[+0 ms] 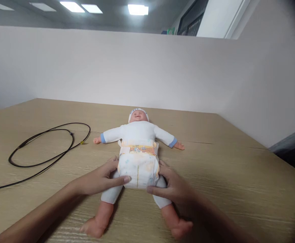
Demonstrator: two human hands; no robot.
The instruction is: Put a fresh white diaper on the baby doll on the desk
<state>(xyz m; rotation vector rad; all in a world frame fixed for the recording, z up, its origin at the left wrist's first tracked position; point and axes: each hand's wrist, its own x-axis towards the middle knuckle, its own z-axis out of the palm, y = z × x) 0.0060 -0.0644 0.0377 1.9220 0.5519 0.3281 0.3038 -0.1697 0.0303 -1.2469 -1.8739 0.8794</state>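
Note:
A baby doll (141, 130) in a white suit with blue cuffs and a white cap lies on its back, arms spread and feet towards me. Around its hips sits a white disposable diaper (137, 168) with an orange cartoon band at the waist. My left hand (107, 177) grips the diaper's left side, thumb on the front and fingers curled at the leg edge. On the opposite side, my right hand (171, 182) holds the diaper likewise, thumb by the lower edge. Some fingertips of both hands are hidden behind the diaper and the doll's legs.
A looped black cable (58, 157) lies on the wooden table (225, 175) to the left, with a small yellow tag on it. A pale partition wall (127, 67) rises behind the table and continues along the right.

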